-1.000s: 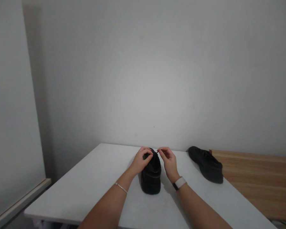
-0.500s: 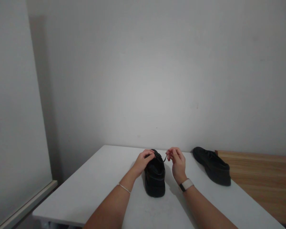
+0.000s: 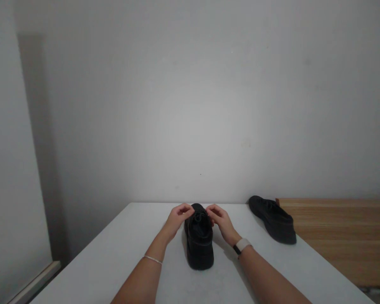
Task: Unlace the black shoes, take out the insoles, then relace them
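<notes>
A black shoe (image 3: 199,245) stands on the white table (image 3: 114,261) with its heel toward me. My left hand (image 3: 177,217) is at the shoe's left side near the laces, fingers curled in a pinch. My right hand (image 3: 220,219) is at the shoe's right side, fingers also pinched at the lace area. Both hands seem to grip the thin black lace (image 3: 199,216) over the tongue. A thin bracelet is on my left wrist and a watch with a pale strap on my right.
A second black shoe (image 3: 273,218) lies to the right near the table's far right corner. A wooden table (image 3: 342,236) adjoins on the right. A plain grey wall rises right behind the table's far edge.
My right hand, which had pulled a lace end out to the right, has come back in against the shoe. Both hands now meet over the laces.
</notes>
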Available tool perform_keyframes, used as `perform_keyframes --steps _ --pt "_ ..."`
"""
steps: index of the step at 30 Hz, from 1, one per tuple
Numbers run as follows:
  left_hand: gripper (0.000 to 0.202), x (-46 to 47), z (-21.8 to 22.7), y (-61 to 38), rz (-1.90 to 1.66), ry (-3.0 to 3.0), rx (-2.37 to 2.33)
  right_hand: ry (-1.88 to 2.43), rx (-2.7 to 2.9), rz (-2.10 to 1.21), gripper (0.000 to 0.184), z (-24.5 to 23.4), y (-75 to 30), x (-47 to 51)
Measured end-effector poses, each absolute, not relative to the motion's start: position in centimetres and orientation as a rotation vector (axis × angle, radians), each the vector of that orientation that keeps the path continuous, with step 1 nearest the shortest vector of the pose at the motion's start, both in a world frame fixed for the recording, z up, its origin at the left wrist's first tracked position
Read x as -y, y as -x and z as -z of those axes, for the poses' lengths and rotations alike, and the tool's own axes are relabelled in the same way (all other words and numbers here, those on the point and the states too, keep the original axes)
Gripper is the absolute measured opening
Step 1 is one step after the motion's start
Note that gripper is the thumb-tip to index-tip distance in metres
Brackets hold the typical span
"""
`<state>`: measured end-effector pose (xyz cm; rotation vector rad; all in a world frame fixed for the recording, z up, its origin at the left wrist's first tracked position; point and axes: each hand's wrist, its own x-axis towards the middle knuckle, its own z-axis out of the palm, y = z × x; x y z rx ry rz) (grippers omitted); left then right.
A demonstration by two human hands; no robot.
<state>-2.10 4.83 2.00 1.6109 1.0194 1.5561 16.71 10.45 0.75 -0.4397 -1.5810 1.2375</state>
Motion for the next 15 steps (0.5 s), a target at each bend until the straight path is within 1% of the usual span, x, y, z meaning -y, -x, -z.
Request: perform_keyframes --steps 3,6,11,15 --pt "0.025 -4.10 -2.37 1.92 -1.420 -1.871 -1.050 0.437 1.588 -1.246 0.031 -0.77 -16.58 -10.29" --pt "0.021 -3.69 -2.61 1.76 -1.373 -1.986 -1.070 0.452 1.579 -1.250 0.032 -0.61 -16.49 -10.46" --pt "0.023 -3.97 -2.59 1.89 -1.354 -1.866 -1.028 0.487 1.586 -1.207 0.032 -0.54 -16.23 -10.70" --pt "0.027 -4.55 -2.38 1.98 -1.500 -1.657 -1.012 0.533 1.577 -1.147 0.033 -0.38 -15.83 -10.78"
